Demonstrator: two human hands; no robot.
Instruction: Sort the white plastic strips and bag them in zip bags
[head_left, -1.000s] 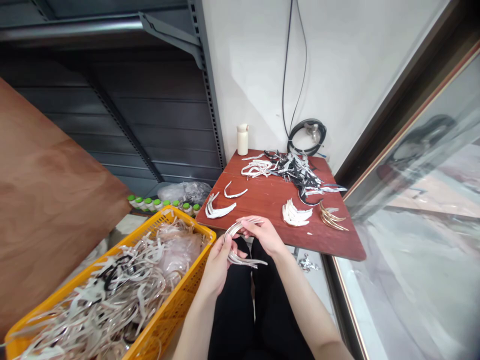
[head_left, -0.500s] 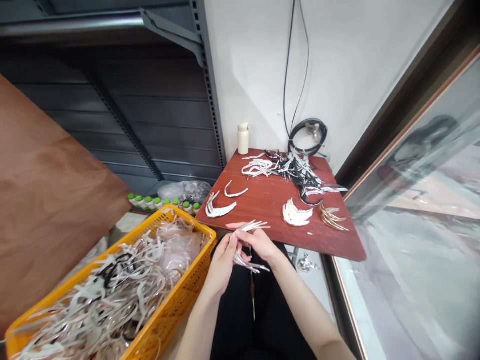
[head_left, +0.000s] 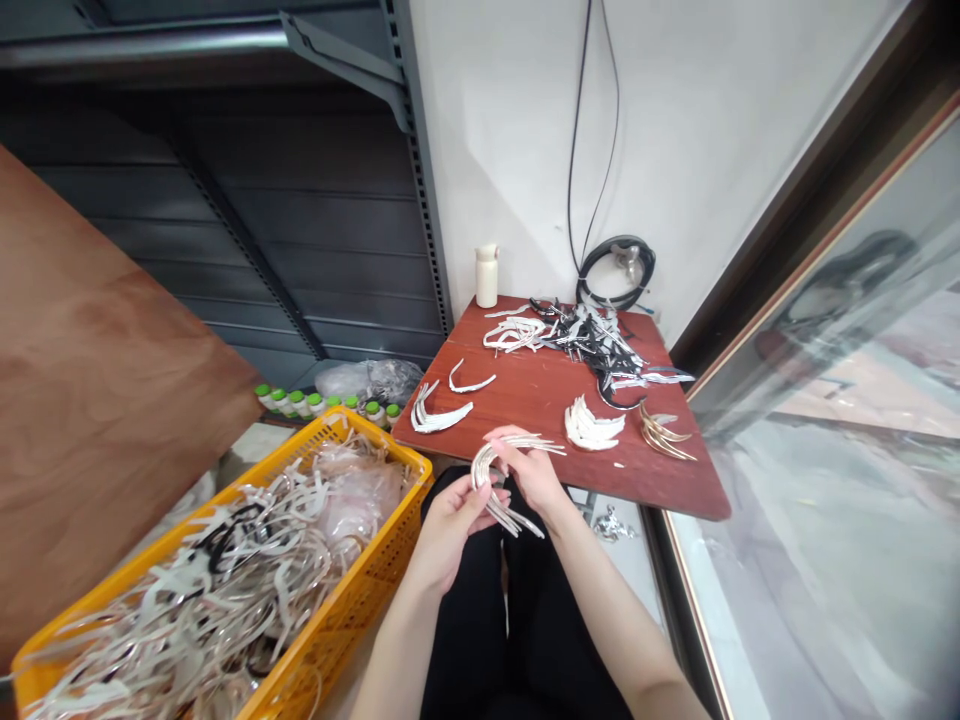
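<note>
Both hands hold a bundle of thin curved silver bands (head_left: 491, 480) over my lap, at the near edge of the small red table (head_left: 540, 400). My left hand (head_left: 448, 528) grips the bundle from below, fingers curled round it. My right hand (head_left: 529, 472) pinches its upper end, whose tips fan out toward a white stack of curved pieces (head_left: 592, 427). To my left stands an orange basket (head_left: 379, 575) full of tangled white and silver bands.
On the table lie a gold stack (head_left: 664, 435), a white stack (head_left: 436, 414), one single band (head_left: 469, 381) and a black-and-white pile (head_left: 592, 340) at the back. A cream bottle (head_left: 486, 276) stands by the wall. Green-capped bottles (head_left: 322, 405) line the floor. A glass pane runs along the right.
The bundle has been turned and lifted slightly toward the table edge. Its tips now fan out to the right, and my left hand has shifted under it.
</note>
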